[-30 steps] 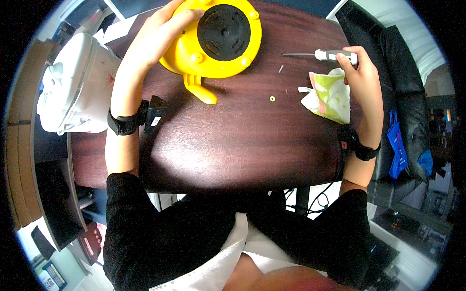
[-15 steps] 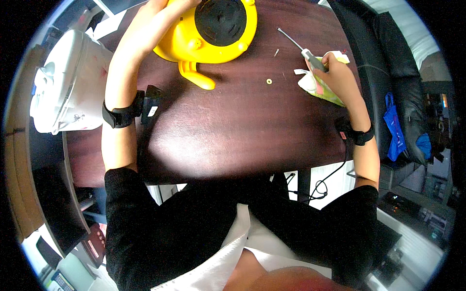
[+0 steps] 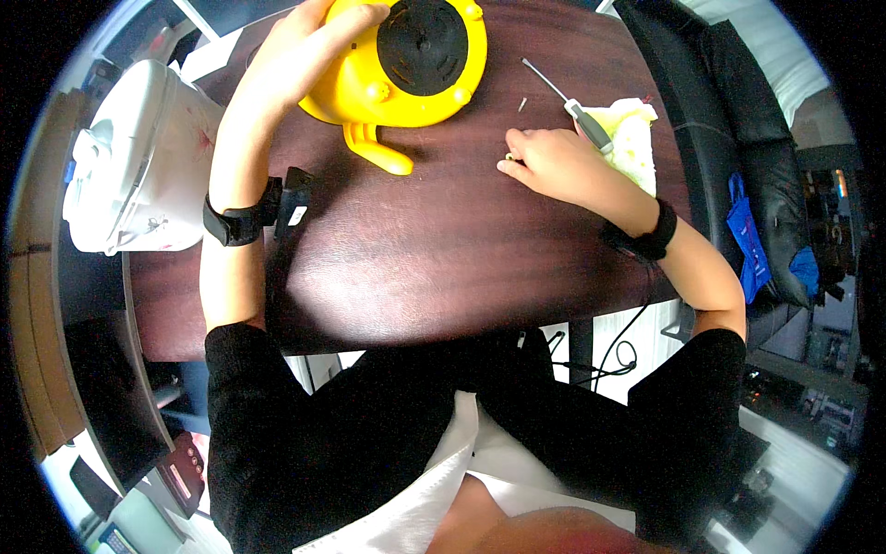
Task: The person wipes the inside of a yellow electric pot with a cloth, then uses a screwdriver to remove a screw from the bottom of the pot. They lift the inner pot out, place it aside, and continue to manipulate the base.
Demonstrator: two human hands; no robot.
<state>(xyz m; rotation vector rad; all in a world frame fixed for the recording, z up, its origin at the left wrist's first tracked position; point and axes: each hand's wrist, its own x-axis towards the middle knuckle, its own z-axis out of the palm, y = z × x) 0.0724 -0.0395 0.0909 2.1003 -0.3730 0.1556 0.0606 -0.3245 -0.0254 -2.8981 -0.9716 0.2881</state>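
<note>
A yellow rounded plastic housing (image 3: 346, 92) with a round black vented plate (image 3: 423, 46), stubby feet and a curved tail-like piece lies at the far edge of the table. My left hand (image 3: 293, 55) grips its left side, thumb across it and the other fingers partly cut off. My right hand (image 3: 558, 164) is low over the table, thumb and forefinger closed around a small yellow ring (image 3: 510, 157). A screwdriver (image 3: 589, 125) with a grey and white handle lies just beyond that hand, partly on a crumpled yellow-green wrapper (image 3: 632, 138). A small screw (image 3: 522, 104) lies nearby.
A white lidded bucket (image 3: 152, 157) stands left of my left forearm. The dark wood-look table (image 3: 397, 268) fills the middle. Black sofa-like seating (image 3: 715, 138) with a blue strap-like item (image 3: 748, 240) is to the right. Cables (image 3: 609, 365) hang below the table's front edge.
My right hand has let go of the screwdriver, leaving it on the wrapper, and has moved left to the yellow ring. The housing has shifted slightly, with my left hand still on it.
</note>
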